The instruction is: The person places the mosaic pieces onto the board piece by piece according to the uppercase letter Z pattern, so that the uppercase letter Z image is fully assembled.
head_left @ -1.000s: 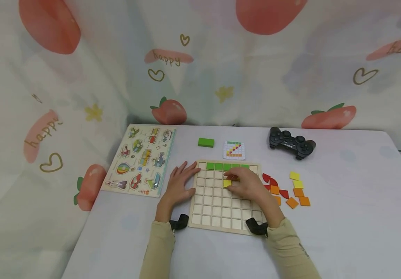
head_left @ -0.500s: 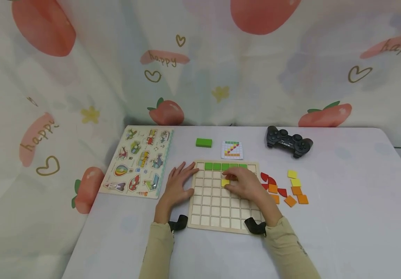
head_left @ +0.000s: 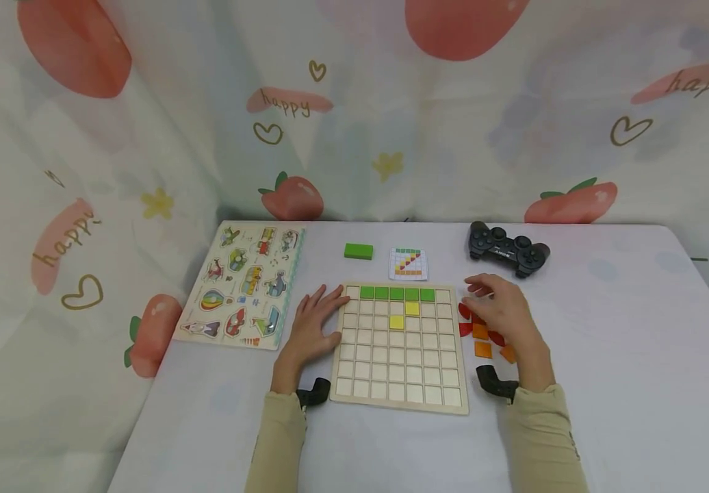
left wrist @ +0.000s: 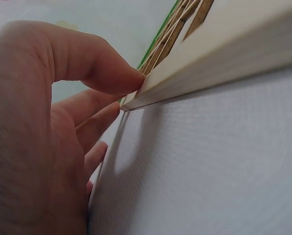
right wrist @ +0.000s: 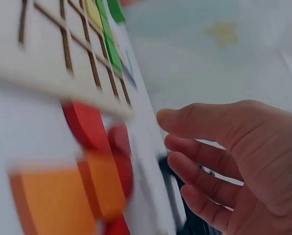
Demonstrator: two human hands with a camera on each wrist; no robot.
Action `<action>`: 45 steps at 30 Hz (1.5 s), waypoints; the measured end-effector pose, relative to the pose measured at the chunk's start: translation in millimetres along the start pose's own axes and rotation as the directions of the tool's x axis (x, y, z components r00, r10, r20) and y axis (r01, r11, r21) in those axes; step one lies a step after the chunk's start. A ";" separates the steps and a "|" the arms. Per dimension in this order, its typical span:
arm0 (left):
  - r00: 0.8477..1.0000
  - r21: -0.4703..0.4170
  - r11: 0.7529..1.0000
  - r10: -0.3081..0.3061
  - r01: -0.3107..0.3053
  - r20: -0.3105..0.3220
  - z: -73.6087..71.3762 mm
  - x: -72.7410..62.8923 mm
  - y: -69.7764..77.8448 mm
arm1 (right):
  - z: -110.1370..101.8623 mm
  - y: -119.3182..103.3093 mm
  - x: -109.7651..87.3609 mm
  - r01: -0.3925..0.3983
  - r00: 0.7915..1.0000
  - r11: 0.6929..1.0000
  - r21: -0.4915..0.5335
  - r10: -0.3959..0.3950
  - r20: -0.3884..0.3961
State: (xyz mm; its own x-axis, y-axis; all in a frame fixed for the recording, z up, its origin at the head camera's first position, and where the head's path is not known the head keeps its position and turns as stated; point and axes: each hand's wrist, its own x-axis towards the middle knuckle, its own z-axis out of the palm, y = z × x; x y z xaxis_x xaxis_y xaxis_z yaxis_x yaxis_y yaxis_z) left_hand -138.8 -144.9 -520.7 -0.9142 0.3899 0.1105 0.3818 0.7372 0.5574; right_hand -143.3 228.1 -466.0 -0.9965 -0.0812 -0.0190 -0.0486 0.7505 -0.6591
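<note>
A wooden grid board (head_left: 379,373) lies flat on the table, with a row of green squares (head_left: 396,294) near its top. Below that row, two yellow squares sit in cells, one (head_left: 412,309) higher and further right than the other (head_left: 396,322). My left hand (head_left: 313,327) rests at the board's left edge, thumb and fingertips touching it. Off the right side hovers my right hand (head_left: 502,308), fingers loosely bent with nothing between them. Beneath it are red curved pieces (head_left: 465,330) and orange squares (head_left: 482,350), partly covered by the hand.
Behind the board lie a green block (head_left: 358,251) and a small pattern card (head_left: 408,264). A black game controller (head_left: 508,251) is at the back right. To the left lies a picture puzzle (head_left: 237,287). A patterned cloth hangs behind.
My right hand has moved from the board to the right, over the loose pieces, uncovering both yellow squares. The loose yellow squares there are now hidden. My left hand has stayed on the edge.
</note>
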 end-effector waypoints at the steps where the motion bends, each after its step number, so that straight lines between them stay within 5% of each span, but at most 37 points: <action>1: 1.000 0.001 1.000 0.000 0.000 0.001 -0.3 0.2 -0.1 | -5.7 6.3 -2.0 -0.043 0.999 0.999 -0.003 0.043 -0.005; 5: 1.000 -0.006 1.000 0.001 -0.001 0.002 -0.9 0.6 0.0 | -27.2 29.2 -11.9 -0.191 0.982 0.982 -0.005 0.191 0.011; 10: 1.000 -0.018 1.000 0.003 -0.003 -0.009 -0.9 0.4 0.0 | -44.8 49.8 -20.1 -0.258 0.964 0.966 -0.016 0.259 0.062; 17: 1.000 0.004 1.000 -0.005 0.005 0.007 0.5 2.0 -2.1 | -45.9 53.5 -21.2 -0.265 0.960 0.964 0.002 0.264 0.090; 29: 1.000 0.007 1.000 -0.015 0.014 0.021 -0.6 3.5 -2.1 | -24.7 47.5 -11.3 -0.247 0.969 0.969 -0.023 0.246 -0.028; 45: 0.999 0.015 1.000 -0.025 0.025 0.027 1.3 4.5 -5.4 | -16.5 41.2 -7.5 -0.222 0.975 0.974 -0.053 0.222 -0.006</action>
State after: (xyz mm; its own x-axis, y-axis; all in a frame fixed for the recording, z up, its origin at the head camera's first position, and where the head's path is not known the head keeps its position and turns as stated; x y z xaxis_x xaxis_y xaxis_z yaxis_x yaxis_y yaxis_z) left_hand -144.8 -146.3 -524.3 -0.9196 0.3859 0.0741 0.3608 0.7548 0.5478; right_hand -138.9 270.5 -480.6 -0.9829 0.0911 -0.1599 0.1699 0.7836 -0.5976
